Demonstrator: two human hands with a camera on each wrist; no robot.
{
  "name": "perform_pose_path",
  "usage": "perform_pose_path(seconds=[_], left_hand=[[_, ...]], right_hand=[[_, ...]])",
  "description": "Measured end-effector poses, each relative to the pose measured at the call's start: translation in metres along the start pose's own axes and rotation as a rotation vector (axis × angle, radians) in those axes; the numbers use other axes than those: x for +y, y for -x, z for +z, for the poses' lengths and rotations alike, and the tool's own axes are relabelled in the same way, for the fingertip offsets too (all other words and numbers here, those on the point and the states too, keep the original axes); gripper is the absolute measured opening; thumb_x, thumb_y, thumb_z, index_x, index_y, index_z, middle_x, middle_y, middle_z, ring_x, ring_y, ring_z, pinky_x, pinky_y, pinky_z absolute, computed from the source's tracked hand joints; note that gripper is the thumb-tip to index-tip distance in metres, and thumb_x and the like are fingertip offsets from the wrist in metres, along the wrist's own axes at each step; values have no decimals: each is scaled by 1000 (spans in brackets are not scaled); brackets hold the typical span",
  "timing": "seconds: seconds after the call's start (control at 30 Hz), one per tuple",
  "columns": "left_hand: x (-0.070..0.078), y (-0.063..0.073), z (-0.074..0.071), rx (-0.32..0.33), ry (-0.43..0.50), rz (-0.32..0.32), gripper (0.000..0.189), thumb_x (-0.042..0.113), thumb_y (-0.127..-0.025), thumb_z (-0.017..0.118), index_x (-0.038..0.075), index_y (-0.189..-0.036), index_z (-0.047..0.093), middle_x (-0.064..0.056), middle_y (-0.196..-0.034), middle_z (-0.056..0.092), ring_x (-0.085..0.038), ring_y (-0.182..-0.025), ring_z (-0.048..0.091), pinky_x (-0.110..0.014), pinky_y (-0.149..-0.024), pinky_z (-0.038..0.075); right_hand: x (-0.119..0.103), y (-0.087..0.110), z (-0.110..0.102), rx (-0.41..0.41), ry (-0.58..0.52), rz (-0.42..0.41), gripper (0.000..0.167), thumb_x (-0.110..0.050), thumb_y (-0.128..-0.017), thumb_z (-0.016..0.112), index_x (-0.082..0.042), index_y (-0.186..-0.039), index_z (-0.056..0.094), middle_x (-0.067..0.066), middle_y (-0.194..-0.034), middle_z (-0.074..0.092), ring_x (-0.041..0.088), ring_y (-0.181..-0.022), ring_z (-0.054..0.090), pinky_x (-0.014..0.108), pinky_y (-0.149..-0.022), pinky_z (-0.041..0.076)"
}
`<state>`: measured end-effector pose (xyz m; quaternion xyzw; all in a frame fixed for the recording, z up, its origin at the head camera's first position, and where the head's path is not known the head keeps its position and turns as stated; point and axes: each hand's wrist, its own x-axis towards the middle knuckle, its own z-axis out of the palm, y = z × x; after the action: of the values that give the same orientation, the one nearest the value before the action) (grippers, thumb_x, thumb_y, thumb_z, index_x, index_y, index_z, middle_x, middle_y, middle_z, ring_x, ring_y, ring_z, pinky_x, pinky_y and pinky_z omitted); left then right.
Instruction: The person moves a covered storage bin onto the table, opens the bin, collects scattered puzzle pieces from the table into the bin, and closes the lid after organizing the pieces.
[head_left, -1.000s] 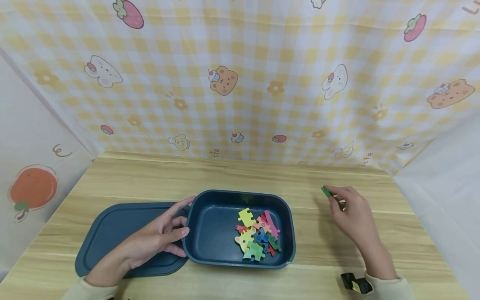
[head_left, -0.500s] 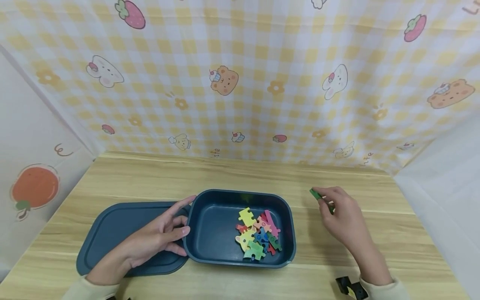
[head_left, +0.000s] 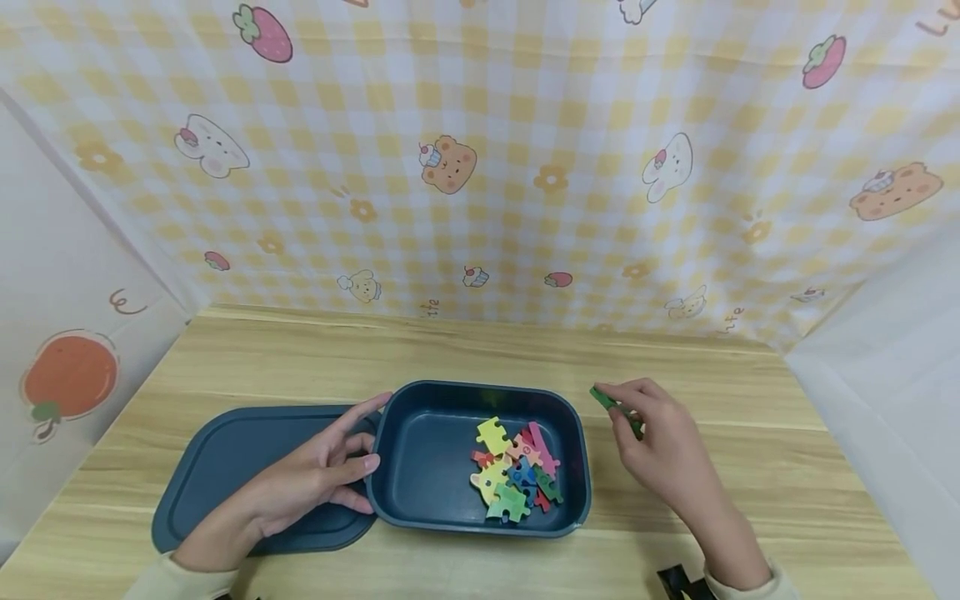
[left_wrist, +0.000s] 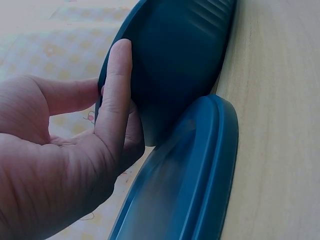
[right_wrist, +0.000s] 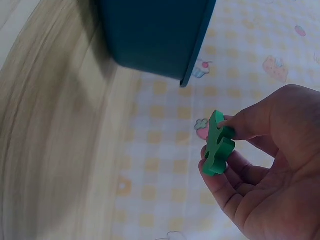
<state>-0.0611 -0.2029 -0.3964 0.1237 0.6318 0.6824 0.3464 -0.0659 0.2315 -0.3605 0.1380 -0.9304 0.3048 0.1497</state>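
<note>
My left hand (head_left: pixel 307 483) holds the left end of a dark blue plastic box (head_left: pixel 423 527). In the left wrist view its fingers (left_wrist: pixel 116 85) lie against the outer wall, near the rim. Loose jigsaw pieces (head_left: pixel 507 502) in yellow, green, blue, pink and red lie heaped in the right half of the box. To the right of the box and above the table, my right hand (head_left: pixel 667 442) pinches a green jigsaw piece (right_wrist: pixel 218 145) between thumb and fingers. Part of that piece is hidden behind the fingers in the head view.
A matching dark blue lid (head_left: pixel 240 458) lies flat on the wooden table (head_left: pixel 480 567), left of the box and partly under my left forearm. Behind the table hangs a yellow checked cloth (head_left: pixel 510 208). A black strap (head_left: pixel 682 583) sits by my right sleeve.
My right hand has moved left toward the box, carrying the green jigsaw piece. The left hand, box and heaped pieces stay where they were.
</note>
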Motion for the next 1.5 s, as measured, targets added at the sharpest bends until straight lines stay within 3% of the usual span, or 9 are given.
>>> perform_pose_path(seconds=[0.27, 0.5, 0.8, 1.07, 1.17, 1.4, 1.5], left_hand=[[0, 0, 0, -9, 8, 8, 81, 16, -112, 54, 31, -171, 1, -4, -110, 44, -16, -96, 64, -40, -86, 67], [-1, -1, 0, -13, 14, 8, 80, 16, -112, 54, 31, -171, 2, -4, -111, 45, -16, -96, 65, -40, -86, 67], [-1, 0, -2, 3, -7, -6, 80, 17, -112, 53, 33, -171, 1, -5, -111, 40, -17, -97, 61, -42, -87, 67], [-2, 0, -2, 0, -11, -5, 80, 17, -113, 53, 33, -171, 2, -5, -111, 40, -17, -97, 60, -42, -86, 67], [-1, 0, -2, -1, -7, -3, 80, 17, -113, 53, 33, -171, 1, -5, -111, 39, -17, -97, 60, -42, -86, 67], [-1, -1, -1, -1, -8, -13, 80, 17, -112, 53, 34, -171, 2, -5, -113, 41, -17, -97, 62, -41, -86, 67], [-1, -1, -2, -6, -4, -2, 80, 16, -112, 53, 33, -171, 2, -6, -113, 41, -18, -98, 62, -41, -86, 67]], right_hand=[[-13, 0, 0, -31, -14, -28, 37, 8, -92, 72, -13, -122, 80, 3, -108, 75, 8, -80, 60, 19, -61, 51], [-20, 2, 6, -56, -52, -53, 38, 10, -92, 72, -12, -122, 79, 1, -107, 73, 5, -76, 54, 19, -57, 49], [-32, 0, 21, -98, -92, -52, 39, 8, -93, 72, -15, -125, 79, -4, -108, 71, 5, -81, 58, 20, -65, 54], [-42, 3, 37, -150, -141, -53, 39, -1, -97, 72, -19, -132, 75, -7, -111, 70, 5, -78, 54, 18, -57, 48], [-44, 4, 42, -160, -165, -67, 36, -4, -98, 73, -19, -130, 76, -9, -112, 70, 4, -80, 54, 18, -56, 46], [-47, 7, 48, -165, -182, -82, 35, 0, -96, 74, -20, -125, 79, -7, -110, 71, 4, -68, 48, 17, -52, 40], [-48, 8, 51, -166, -190, -83, 33, 0, -95, 76, -18, -121, 80, -8, -108, 71, 2, -77, 54, 17, -55, 44]])
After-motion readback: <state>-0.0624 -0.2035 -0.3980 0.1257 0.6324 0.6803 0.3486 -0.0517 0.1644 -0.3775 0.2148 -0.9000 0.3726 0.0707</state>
